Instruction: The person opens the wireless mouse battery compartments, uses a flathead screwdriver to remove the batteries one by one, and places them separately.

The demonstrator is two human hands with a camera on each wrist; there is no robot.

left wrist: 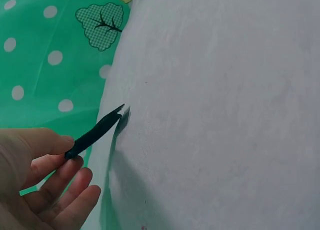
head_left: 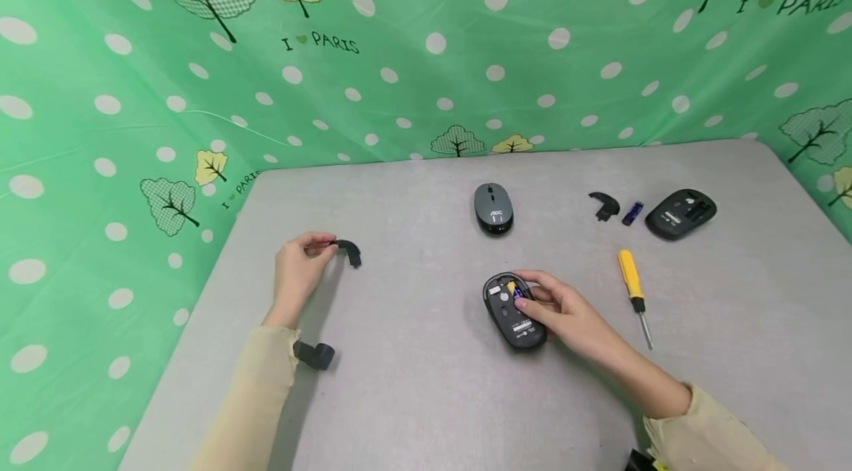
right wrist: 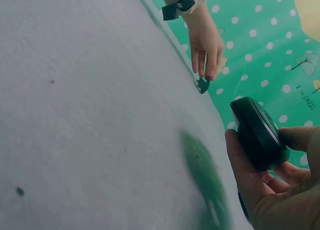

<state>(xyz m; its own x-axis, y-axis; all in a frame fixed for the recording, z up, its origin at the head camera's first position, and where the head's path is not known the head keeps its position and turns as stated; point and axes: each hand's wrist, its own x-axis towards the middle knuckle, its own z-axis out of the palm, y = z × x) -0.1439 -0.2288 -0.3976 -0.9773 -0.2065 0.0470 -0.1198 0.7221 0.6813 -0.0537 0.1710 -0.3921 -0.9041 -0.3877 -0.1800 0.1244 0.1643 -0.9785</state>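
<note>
On the left side of the table, my left hand [head_left: 301,273] pinches a small curved black battery cover [head_left: 350,253] between thumb and fingers. The left wrist view shows the same battery cover [left wrist: 95,135] edge-on, its forked tip pointing away from the hand. My right hand [head_left: 566,316] holds a black computer mouse [head_left: 522,327] with its underside up, thumb over the battery bay. A blue battery [head_left: 517,293] shows inside that bay, partly hidden by the thumb. In the right wrist view the mouse [right wrist: 257,132] sits between thumb and fingers.
A grey mouse [head_left: 493,208] stands upright toward the back. To the right lie another black battery cover [head_left: 606,206], a loose blue battery [head_left: 632,213] and an upturned black mouse [head_left: 672,218]. A yellow-handled screwdriver [head_left: 631,275] lies right of my right hand. A green curtain [head_left: 399,27] hangs behind the table.
</note>
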